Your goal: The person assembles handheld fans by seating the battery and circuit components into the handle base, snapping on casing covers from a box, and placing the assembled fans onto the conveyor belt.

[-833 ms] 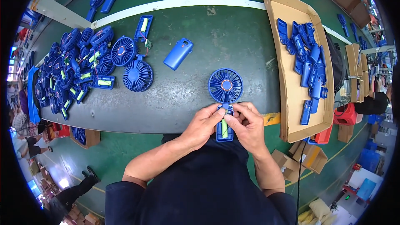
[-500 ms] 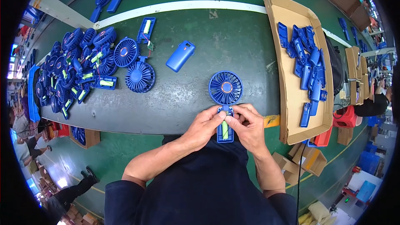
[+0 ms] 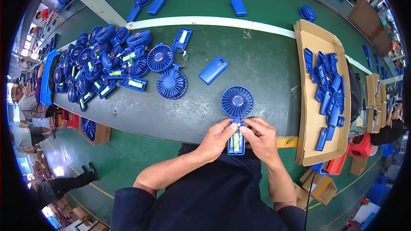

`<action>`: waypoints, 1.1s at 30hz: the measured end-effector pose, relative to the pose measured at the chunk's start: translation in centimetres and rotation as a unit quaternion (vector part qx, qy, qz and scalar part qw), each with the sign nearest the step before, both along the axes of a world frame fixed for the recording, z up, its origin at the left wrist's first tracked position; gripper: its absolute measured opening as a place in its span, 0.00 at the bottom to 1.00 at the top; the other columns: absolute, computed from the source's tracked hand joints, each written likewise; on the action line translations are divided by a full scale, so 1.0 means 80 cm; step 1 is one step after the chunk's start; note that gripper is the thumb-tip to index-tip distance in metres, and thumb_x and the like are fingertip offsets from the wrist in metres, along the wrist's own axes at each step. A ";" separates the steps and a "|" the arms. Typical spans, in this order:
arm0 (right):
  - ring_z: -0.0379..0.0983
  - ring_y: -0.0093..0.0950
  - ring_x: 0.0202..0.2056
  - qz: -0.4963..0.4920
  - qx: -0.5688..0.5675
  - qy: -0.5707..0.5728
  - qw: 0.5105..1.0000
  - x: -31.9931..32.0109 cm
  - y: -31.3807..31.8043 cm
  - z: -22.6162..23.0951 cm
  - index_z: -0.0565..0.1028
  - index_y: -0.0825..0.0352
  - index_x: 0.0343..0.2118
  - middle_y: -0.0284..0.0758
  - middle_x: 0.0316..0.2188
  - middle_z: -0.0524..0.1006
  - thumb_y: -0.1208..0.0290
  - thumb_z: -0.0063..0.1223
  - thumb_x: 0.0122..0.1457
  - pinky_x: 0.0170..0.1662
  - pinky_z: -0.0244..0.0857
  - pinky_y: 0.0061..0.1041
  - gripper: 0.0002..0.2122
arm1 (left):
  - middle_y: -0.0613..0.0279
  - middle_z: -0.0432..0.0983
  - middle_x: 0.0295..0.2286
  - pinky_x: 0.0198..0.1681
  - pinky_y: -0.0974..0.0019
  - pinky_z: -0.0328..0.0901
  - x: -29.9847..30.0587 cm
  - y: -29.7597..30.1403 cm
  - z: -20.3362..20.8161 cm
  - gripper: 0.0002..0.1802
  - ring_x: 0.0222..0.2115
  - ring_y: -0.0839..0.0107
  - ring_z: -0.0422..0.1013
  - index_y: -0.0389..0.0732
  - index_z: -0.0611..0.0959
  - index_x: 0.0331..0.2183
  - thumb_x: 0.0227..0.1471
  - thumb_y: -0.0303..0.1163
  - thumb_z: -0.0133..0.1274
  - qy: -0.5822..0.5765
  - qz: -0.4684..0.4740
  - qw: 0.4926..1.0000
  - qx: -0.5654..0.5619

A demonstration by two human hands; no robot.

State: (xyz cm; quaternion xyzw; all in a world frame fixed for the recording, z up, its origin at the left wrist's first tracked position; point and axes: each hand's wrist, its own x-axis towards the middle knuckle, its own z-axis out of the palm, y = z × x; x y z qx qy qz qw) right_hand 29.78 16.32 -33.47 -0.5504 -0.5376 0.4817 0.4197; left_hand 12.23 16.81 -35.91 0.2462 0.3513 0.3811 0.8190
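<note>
Between my hands, at the table's near edge, is a blue handheld fan (image 3: 237,102) with its round head pointing away from me. Its handle is uncovered and shows a pale green battery (image 3: 236,142) inside. My left hand (image 3: 217,140) grips the neck end of the handle from the left, thumb pressed on the inner parts. From the other side my right hand (image 3: 260,137) pinches the same spot with thumb and fingers. The small parts under the thumbs are partly hidden. A blue handle cover (image 3: 213,70) lies on the table beyond the fan.
A heap of blue fans (image 3: 85,63) with exposed batteries covers the table's left. At right, a shallow cardboard tray (image 3: 305,139) holds several blue covers (image 3: 330,89). Finished-looking fans (image 3: 234,0) lie past the white strip (image 3: 205,21). A post (image 3: 92,1) rises at the far left.
The view has shifted, so the table and its contents appear farther right and lower. Both hands still hold the fan, and the thumbs have moved slightly apart at its neck.
</note>
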 end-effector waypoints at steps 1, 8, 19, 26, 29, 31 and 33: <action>0.73 0.16 0.25 0.004 -0.001 0.000 1.000 0.000 0.000 -0.001 0.82 0.72 0.44 0.35 0.35 0.79 0.79 0.64 0.58 0.27 0.67 0.17 0.11 | 0.63 0.76 0.42 0.45 0.72 0.70 0.000 -0.001 0.000 0.20 0.41 0.79 0.73 0.34 0.75 0.54 0.71 0.39 0.44 0.005 -0.006 1.000 0.010; 0.73 0.16 0.23 -0.006 -0.003 -0.014 1.000 -0.011 0.002 0.002 0.82 0.74 0.42 0.35 0.34 0.80 0.80 0.64 0.57 0.27 0.68 0.17 0.10 | 0.63 0.77 0.40 0.44 0.71 0.70 -0.009 0.003 0.000 0.18 0.39 0.80 0.73 0.33 0.76 0.50 0.70 0.38 0.46 0.051 -0.033 0.997 0.039; 0.72 0.42 0.50 -0.002 0.318 -0.323 0.891 -0.095 0.149 0.005 0.78 0.66 0.49 0.43 0.50 0.75 0.73 0.62 0.53 0.49 0.68 0.39 0.18 | 0.44 0.79 0.43 0.50 0.53 0.76 -0.051 0.013 0.093 0.19 0.43 0.56 0.79 0.34 0.74 0.50 0.68 0.39 0.48 0.020 0.179 0.980 0.090; 0.55 0.46 0.67 0.096 0.274 -0.356 0.888 -0.093 0.154 -0.039 0.80 0.66 0.47 0.44 0.59 0.68 0.63 0.61 0.51 0.67 0.48 0.55 0.20 | 0.44 0.78 0.45 0.53 0.52 0.74 -0.033 0.010 0.087 0.18 0.46 0.56 0.78 0.34 0.73 0.51 0.69 0.39 0.47 -0.023 0.145 0.988 0.048; 0.58 0.46 0.65 0.099 0.258 -0.364 0.890 -0.042 0.108 -0.023 0.78 0.69 0.39 0.44 0.55 0.71 0.72 0.59 0.52 0.67 0.50 0.54 0.12 | 0.45 0.78 0.45 0.55 0.52 0.73 -0.020 0.011 0.075 0.18 0.48 0.56 0.78 0.35 0.74 0.50 0.69 0.38 0.46 -0.047 0.128 0.991 0.013; 0.61 0.46 0.64 0.104 0.251 -0.367 0.889 -0.003 0.071 -0.005 0.76 0.70 0.36 0.43 0.53 0.72 0.78 0.56 0.52 0.67 0.52 0.54 0.08 | 0.46 0.78 0.46 0.55 0.52 0.73 -0.007 0.012 0.064 0.17 0.48 0.58 0.77 0.35 0.74 0.50 0.69 0.38 0.46 -0.069 0.114 0.991 -0.008; 0.65 0.44 0.63 0.143 0.250 -0.340 0.895 0.027 0.042 0.001 0.76 0.69 0.35 0.41 0.51 0.75 0.82 0.55 0.49 0.66 0.55 0.54 0.09 | 0.47 0.78 0.46 0.56 0.53 0.73 0.007 0.012 0.053 0.16 0.49 0.58 0.77 0.35 0.75 0.49 0.69 0.37 0.45 -0.067 0.102 0.992 -0.039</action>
